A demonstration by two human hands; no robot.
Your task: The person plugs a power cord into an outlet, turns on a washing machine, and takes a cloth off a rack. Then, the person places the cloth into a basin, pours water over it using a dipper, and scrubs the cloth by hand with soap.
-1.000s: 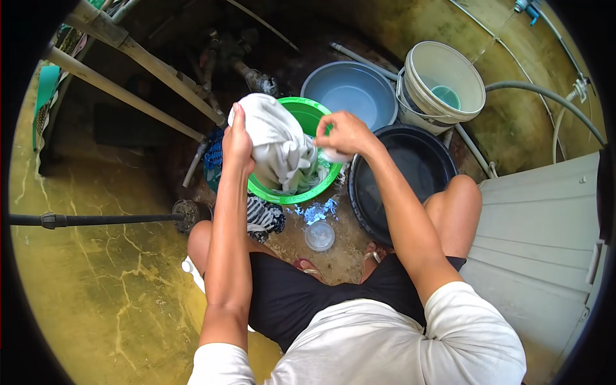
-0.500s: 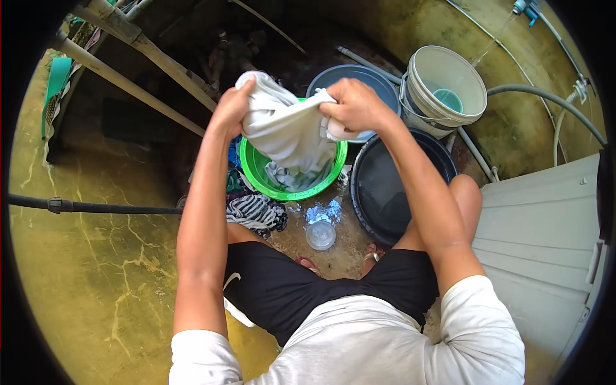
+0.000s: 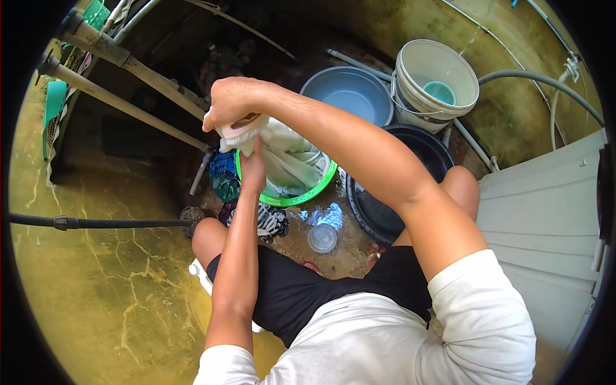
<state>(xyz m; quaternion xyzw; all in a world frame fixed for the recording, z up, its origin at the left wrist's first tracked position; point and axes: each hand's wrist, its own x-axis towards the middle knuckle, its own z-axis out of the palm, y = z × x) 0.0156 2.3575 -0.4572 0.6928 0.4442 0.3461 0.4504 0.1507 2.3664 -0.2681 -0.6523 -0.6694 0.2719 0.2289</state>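
My right hand (image 3: 234, 102) reaches across to the left and is closed round what looks like a pale pink scrub brush (image 3: 242, 131) with a handle opening and white bristles. Below it, my left hand (image 3: 253, 168) grips a white cloth garment (image 3: 292, 151), thumb up beside the brush. The brush is against the cloth at my left hand. Most of the garment hangs down into a bright green basin (image 3: 314, 192); the basin's far side is hidden by my right forearm and the cloth.
Right of the green basin are a black tub (image 3: 443, 144), a grey-blue basin (image 3: 350, 90) and a white bucket (image 3: 410, 70) holding a green dipper (image 3: 440, 93). A clear plastic tub (image 3: 322, 238) and blue-white powder (image 3: 327, 216) lie near my feet. Dark clothes (image 3: 273, 221) lie at left; pipes (image 3: 135, 67) cross there.
My right hand has swung left, over my left hand, carrying the brush. My left hand has come lower and slightly right. The garment, previously stretched between both hands, now hangs lower in the basin.
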